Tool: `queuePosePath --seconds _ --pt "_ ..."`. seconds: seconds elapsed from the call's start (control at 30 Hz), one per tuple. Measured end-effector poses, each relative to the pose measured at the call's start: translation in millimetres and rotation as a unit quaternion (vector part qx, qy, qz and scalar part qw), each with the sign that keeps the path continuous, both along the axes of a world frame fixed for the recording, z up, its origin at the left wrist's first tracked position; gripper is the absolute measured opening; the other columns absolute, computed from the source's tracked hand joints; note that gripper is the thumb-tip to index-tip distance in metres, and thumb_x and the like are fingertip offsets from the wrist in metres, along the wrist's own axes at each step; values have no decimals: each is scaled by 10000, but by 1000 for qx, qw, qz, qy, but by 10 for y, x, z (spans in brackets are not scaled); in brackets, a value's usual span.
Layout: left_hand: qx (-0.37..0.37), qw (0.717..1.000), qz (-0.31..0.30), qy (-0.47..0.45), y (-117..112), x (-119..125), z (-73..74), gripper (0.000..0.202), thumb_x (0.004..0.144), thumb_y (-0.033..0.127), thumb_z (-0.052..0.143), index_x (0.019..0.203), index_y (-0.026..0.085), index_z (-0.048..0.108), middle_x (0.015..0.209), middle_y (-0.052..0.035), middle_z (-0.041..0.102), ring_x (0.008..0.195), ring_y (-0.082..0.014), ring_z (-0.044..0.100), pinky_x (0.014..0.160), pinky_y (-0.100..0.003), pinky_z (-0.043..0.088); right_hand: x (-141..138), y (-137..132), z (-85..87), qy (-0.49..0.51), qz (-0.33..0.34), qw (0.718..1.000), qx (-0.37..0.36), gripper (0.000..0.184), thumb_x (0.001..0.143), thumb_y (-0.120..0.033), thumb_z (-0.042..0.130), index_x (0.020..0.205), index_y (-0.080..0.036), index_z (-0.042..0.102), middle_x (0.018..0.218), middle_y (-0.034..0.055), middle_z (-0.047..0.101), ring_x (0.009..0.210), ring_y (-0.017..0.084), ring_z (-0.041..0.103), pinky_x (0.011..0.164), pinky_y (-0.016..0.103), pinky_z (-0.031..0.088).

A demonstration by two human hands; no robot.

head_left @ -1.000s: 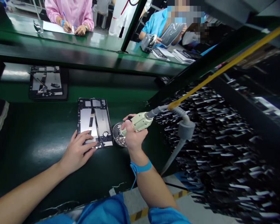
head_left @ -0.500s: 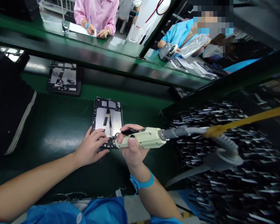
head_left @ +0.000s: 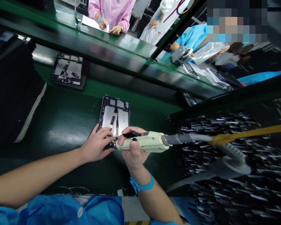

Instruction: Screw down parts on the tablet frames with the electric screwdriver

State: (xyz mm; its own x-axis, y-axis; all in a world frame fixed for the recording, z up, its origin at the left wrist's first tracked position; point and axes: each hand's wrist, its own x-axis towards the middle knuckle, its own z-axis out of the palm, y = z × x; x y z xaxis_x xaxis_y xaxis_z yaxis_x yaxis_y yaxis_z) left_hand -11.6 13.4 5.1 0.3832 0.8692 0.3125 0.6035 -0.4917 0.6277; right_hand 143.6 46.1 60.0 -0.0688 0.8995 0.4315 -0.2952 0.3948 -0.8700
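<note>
An opened tablet chassis [head_left: 115, 114] lies on the dark green bench in front of me, its silver inner plates showing. My left hand [head_left: 97, 145] rests on its near left corner with the fingers spread flat, pressing it down. My right hand [head_left: 131, 151] is wrapped round a cream electric screwdriver [head_left: 144, 142]. The tool lies almost level, its tip pointing left at the chassis's near edge, close to my left fingertips. A grey hose and a yellow cable [head_left: 248, 132] run off to the right from its rear. A blue strap circles my right wrist.
A second open chassis [head_left: 67, 70] sits further back on the left. A black block [head_left: 11, 90] fills the left side. Racks of small shiny parts [head_left: 224, 175] crowd the right. Beyond a raised green shelf [head_left: 112, 59], people in pink and blue coats work at their own stations.
My right hand swung the screwdriver from over the round screw dish on the right to the chassis's near edge and levelled it. The dish is now hidden. My view shifted left.
</note>
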Motion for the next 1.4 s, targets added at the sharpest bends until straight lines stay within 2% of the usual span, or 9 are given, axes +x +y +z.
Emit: queuePosePath --seconds 0.4,0.6,1.0,1.4 --pt "10 1000 0 0 3 -3 -33 302 953 254 649 1254 235 646 1241 -100 664 1386 -315 496 1212 -667 243 18 31 23 -6 -27 1000 -6 279 897 -433 711 1092 -255 620 935 7 656 540 112 624 517 291 535" --pt "35 999 1 -15 -3 -10 -53 149 983 232 622 1099 242 716 1242 -93 665 1383 -309 496 1204 -663 249 19 2 73 -3 -27 1000 8 284 910 -458 689 1104 -262 623 933 10 642 539 118 622 492 289 529" --pt "53 997 -1 -65 16 1 -66 107 974 193 645 1005 243 735 1117 -42 729 1271 -259 595 1216 -619 228 15 6 97 22 -8 1000 20 255 920 -412 678 1131 -271 650 950 5 642 549 112 634 484 278 531" --pt "46 995 7 -88 27 11 -56 36 928 199 708 907 228 714 1071 -29 748 1243 -250 625 1236 -594 220 -3 -3 121 9 -28 1000 9 275 911 -466 669 1093 -267 618 923 0 627 520 112 613 466 286 532"
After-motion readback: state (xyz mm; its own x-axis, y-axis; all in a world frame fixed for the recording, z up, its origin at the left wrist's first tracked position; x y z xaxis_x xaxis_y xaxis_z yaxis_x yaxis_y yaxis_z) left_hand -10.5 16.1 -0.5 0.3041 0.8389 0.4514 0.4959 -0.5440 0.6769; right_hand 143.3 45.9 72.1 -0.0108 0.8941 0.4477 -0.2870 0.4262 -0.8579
